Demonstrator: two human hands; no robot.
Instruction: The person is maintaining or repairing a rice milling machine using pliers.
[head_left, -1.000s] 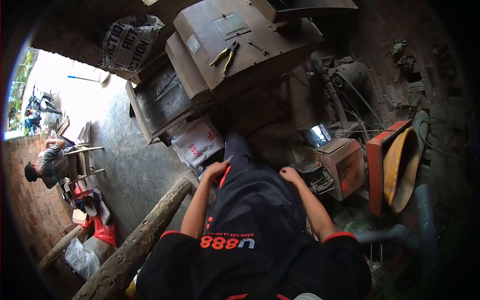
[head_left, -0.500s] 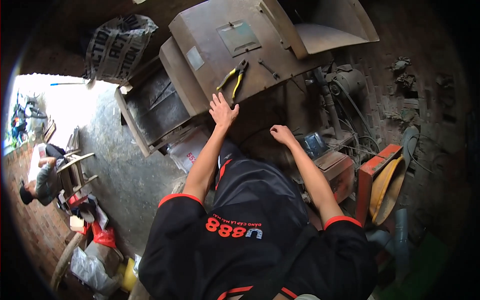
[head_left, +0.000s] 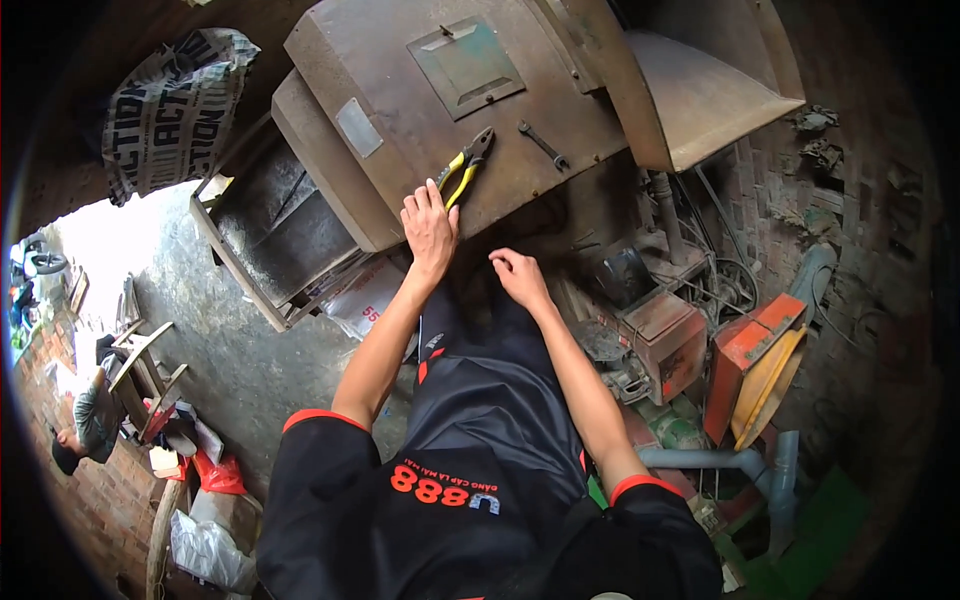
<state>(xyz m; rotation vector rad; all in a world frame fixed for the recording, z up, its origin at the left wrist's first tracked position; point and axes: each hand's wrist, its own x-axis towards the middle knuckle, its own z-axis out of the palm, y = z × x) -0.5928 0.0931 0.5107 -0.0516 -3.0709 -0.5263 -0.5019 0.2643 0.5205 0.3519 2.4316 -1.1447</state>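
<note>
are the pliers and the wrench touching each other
Apart. The head view shows it plainly: the pliers lie left of the wrench, with a strip of the machine's bare brown metal visible between them.

Daylight entering a dim workshop from one side.
The doorway [head_left: 105, 225] at left is overexposed to white, laying a pale sheen on the concrete floor [head_left: 240, 300]; deep shadow gathers beneath the metal housing [head_left: 390, 190]. The pliers [head_left: 468, 165] appear reasonably sharp. Fisheye curvature bends outer edges, and the corners darken to black.
</note>
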